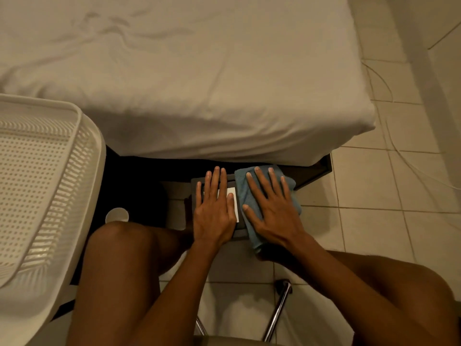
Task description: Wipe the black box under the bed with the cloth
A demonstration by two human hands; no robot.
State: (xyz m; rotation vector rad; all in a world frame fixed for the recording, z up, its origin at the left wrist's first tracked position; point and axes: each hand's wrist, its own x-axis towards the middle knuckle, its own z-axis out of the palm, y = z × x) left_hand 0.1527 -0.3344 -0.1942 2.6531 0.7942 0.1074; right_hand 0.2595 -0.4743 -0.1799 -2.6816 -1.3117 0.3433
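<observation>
Knees [119, 245], tile floor [374, 221]; left hand [214, 213] presses black box [195, 183], right hand [274, 216] cloth [240, 178].

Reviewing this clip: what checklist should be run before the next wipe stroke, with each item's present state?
1. Cloth on box: ok, right hand presses it flat on the right side.
2. Box steadied: ok, left hand lies flat on it.
3. Box within reach: ok, on the floor at the bed's edge.
4. Path leftward free: not ok, left hand covers the white label.
5. Dust remaining: cannot tell.
</observation>
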